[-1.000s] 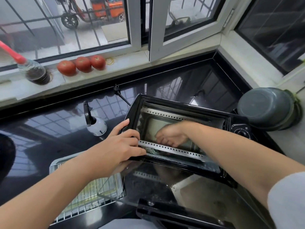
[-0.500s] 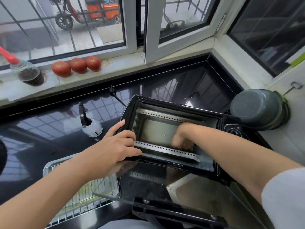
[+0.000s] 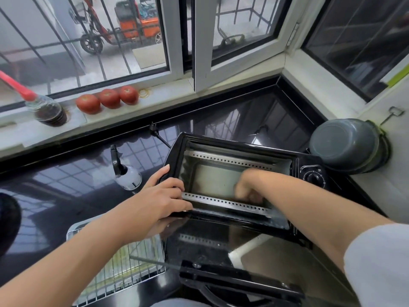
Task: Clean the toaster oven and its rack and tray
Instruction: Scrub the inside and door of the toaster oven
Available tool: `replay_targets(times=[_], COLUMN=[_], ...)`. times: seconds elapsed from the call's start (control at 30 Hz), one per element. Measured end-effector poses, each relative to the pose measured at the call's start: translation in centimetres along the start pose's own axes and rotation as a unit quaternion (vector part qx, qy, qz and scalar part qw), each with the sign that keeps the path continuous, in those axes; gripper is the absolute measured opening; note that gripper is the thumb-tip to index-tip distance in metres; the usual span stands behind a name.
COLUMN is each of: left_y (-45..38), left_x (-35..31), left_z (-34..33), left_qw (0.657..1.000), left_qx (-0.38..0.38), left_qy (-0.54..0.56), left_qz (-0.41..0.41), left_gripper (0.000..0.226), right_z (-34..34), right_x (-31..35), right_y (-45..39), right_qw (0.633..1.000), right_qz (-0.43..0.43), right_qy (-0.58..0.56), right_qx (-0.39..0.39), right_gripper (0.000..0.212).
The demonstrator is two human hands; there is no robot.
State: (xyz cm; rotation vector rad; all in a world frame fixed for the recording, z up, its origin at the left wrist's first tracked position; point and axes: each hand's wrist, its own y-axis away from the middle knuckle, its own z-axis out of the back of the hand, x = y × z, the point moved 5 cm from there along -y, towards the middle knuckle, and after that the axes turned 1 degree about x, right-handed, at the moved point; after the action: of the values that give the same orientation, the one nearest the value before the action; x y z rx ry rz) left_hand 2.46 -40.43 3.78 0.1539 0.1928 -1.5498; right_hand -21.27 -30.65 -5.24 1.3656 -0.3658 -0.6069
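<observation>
At the far left of the black counter [image 3: 66,196], the wire rack [image 3: 124,267] lies on the tray [image 3: 73,231]. Both are out of the oven, and whether they are already washed cannot be told. Just beyond them a small spray bottle [image 3: 128,176] stands near the oven's left side. The left hand [image 3: 163,200] steadies the toaster oven [image 3: 234,180], its grip grasping the left front edge of the frame, thumb outside and fingers curled over the rim. The oven sits on the counter with its glass door [image 3: 221,247] dropped open toward the person. The right hand [image 3: 247,191] reaches deep into the cavity near the lower perforated strip; it looks bunched as if scrubbing, but it is blurred, so I cannot tell whether its grip holds a cloth. To the right sits a grey pot [image 3: 347,145]. The job seems to be midway: the interior is being wiped, with the door, outside and perhaps rack and tray left.
</observation>
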Motion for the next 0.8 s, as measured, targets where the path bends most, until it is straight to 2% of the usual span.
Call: replay_targets(times=[0.07,0.13,0.27,0.33,0.5,0.7,0.8], left_y=[0.0,0.1,0.1,0.1,0.1,0.2,0.1], left_x=[0.0,0.0,0.1,0.1,0.2,0.0,0.1], left_z=[0.0,-0.2,-0.4,-0.4,-0.5,-0.2,-0.3], left_qw=[1.000,1.000,1.000,1.000,1.000,1.000,1.000], left_qx=[-0.003,-0.003,0.004,0.006,0.000,-0.001,0.013], left_qy=[-0.001,-0.003,-0.012,-0.013,-0.013,-0.002,-0.006], left_qz=[0.002,0.002,0.004,0.005,0.005,0.006,0.008], left_gripper=[0.034,0.035,0.039,0.038,0.034,0.033,0.038], right_z=[0.2,0.2,0.1,0.0,0.0,-0.1,-0.7], right_x=[-0.4,0.4,1.6,1.4,-0.8,1.0,0.5], right_y=[0.1,-0.1,-1.6,-1.6,-1.1,-1.4,-1.5], right_qw=[0.998,0.999,0.985,0.987,0.994,0.980,0.993], right_qz=[-0.023,-0.009,0.075,0.054,-0.020,0.080,0.031], right_qy=[0.061,0.042,-0.154,-0.143,-0.075,-0.141,-0.055], right_qx=[-0.013,-0.014,0.021,0.053,0.076,0.111,0.096], right_gripper=[0.029,0.034,0.081,0.093,0.088,0.104,0.096])
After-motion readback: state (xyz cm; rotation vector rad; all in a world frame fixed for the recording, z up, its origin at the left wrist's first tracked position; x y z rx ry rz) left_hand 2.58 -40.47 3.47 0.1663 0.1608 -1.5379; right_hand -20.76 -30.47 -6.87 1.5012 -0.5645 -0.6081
